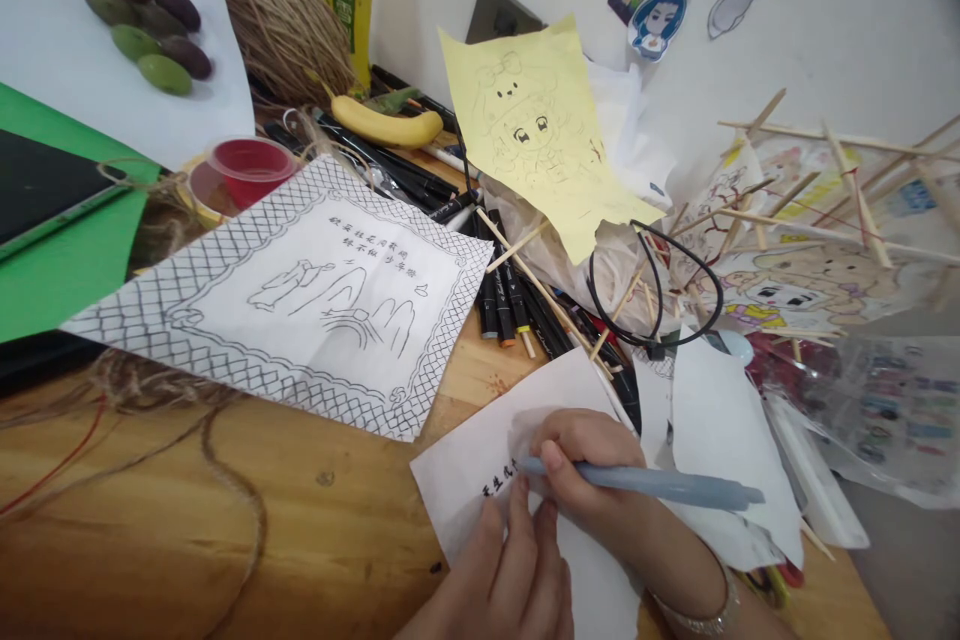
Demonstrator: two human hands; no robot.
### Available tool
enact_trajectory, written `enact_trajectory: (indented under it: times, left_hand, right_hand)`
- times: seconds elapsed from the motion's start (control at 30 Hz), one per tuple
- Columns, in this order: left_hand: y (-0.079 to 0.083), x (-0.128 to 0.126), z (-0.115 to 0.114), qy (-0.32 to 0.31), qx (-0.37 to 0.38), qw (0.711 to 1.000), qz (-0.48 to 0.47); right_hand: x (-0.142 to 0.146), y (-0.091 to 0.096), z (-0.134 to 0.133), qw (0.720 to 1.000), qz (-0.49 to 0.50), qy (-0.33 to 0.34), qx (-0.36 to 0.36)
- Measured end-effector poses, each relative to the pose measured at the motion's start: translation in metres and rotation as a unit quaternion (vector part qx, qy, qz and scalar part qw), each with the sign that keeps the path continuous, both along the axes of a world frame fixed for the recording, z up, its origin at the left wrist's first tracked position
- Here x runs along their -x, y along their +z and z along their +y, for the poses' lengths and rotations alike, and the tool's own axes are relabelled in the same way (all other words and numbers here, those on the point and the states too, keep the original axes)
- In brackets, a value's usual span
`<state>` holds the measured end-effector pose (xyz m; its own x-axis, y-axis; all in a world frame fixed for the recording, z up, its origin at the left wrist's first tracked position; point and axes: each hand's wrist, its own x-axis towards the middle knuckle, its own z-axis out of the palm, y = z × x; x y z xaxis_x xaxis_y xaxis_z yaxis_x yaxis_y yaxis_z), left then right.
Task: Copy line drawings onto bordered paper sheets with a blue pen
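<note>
My right hand (592, 455) is closed round a pale blue pen (675, 486), its tip hidden near the writing on a white sheet of paper (469, 450). Black handwritten characters run across that sheet, partly covered by my fingers. Flat on the same sheet lies my left hand (517, 570), fingers stretched out just below the writing and close to my right hand. Up and to the left is a finished-looking drawing (300, 320) with a crosshatched border, lines of characters, hills and a bridge.
Black markers (495, 295) and a banana (386, 123) lie behind the drawing. A red cup (251, 170) stands at its upper left. Yellow sketched paper (525, 120), a looped black cable (656, 290) and a wooden-stick frame (810, 135) fill the back right. Twine (240, 480) trails across the table (330, 540).
</note>
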<state>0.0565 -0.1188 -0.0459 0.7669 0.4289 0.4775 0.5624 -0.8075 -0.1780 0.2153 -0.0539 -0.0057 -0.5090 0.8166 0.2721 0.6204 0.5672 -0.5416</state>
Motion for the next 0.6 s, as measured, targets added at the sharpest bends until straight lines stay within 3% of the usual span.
enact_trajectory:
  times: [0.6]
  left_hand:
    - [0.0017, -0.0001, 0.0013, -0.001, 0.004, 1.000, -0.007]
  right_hand:
    - [0.0007, -0.0030, 0.0013, 0.999, 0.051, 0.006, 0.016]
